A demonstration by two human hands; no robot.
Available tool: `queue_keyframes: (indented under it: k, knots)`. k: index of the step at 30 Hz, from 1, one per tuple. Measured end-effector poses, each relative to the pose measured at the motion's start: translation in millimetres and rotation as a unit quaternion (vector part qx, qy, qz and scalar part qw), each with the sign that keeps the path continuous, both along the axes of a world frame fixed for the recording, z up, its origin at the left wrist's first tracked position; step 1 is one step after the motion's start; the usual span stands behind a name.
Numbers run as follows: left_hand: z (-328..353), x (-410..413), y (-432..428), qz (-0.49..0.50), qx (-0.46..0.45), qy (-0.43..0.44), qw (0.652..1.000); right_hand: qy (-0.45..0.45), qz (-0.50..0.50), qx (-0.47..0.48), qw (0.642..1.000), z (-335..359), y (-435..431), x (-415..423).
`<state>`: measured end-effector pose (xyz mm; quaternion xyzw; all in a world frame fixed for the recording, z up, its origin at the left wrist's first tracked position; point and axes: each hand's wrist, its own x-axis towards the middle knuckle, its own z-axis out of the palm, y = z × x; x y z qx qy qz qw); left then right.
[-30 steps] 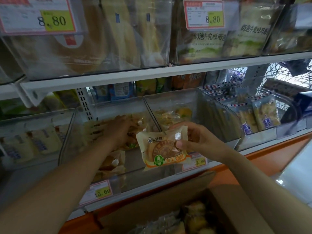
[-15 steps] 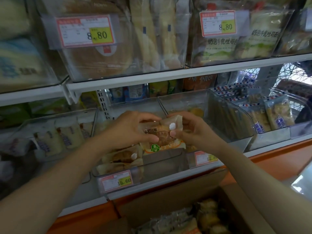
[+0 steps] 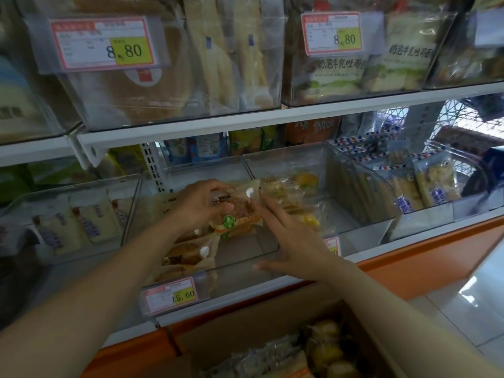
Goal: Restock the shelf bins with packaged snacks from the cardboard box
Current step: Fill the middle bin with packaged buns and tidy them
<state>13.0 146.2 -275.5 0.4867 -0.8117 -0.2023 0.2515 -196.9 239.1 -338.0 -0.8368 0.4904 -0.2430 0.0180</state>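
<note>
item: cake packet (image 3: 240,214), clear wrap with a green round mark and an orange band.
location: it is resting inside the middle clear bin (image 3: 240,264), toward the back, at 1 o'clock from the 15.60 price tag (image 3: 170,294).
left grip (image 3: 200,204): bare hand, reaching in from 8 o'clock. The fingers are curling over the packet's top edge and the thumb is pinching beneath, so it is holding the packet.
right grip (image 3: 296,241): bare hand at 4 o'clock of the packet, holding nothing. The fingers are lying straight and spread, the forefinger tip is touching the packet's right edge, and the thumb is pointing out over the bin's front wall.
change: a second ago the right grip was pinching this packet in the air in front of the bins. Half a second ago both were holding it. Now the left grip alone is keeping it, down in the bin.
meaning: this packet is judged nearly shelved. The right grip is freeing itself for the next pick.
same-bin stock: similar packets (image 3: 185,255) are lying at 7 o'clock of the held one.
supply: cardboard box (image 3: 245,320) is standing open at 6 o'clock below the shelf, with boxed snacks (image 3: 327,347) waiting inside.
remaining: more restocking is likely.
</note>
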Motion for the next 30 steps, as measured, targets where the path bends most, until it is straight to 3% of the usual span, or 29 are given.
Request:
queue_keyframes:
  k: [4,8,10,13,17,21,26,28,30]
  knots:
    - [1,19,-7,0.061,0.040,0.143,0.987,0.006,-0.011,0.001,1.000,-2,0,2]
    - [-12,17,-6,0.074,0.118,0.184,0.973,0.006,-0.019,0.006,1.000,-1,3,2]
    - [-24,14,-2,0.056,0.131,0.141,0.980,-0.001,-0.015,0.012,1.000,1,4,3]
    - [-38,11,-2,0.032,0.052,-0.031,0.998,0.000,-0.012,0.018,1.000,2,4,3]
    - [-35,-4,-7,0.052,-0.018,-0.114,0.992,0.010,-0.017,0.007,1.000,1,4,3]
    - [-39,-18,-11,0.049,0.004,-0.205,0.977,0.005,-0.024,-0.007,1.000,-1,2,1]
    - [-30,-15,-6,0.029,0.039,-0.234,0.971,0.014,-0.014,-0.008,1.000,0,3,1]
    - [-27,-9,11,0.036,-0.043,-0.261,0.964,0.005,-0.013,0.010,1.000,6,6,1]
    - [-32,-1,47,0.046,-0.182,-0.161,0.969,0.000,0.008,-0.013,1.000,9,15,2]
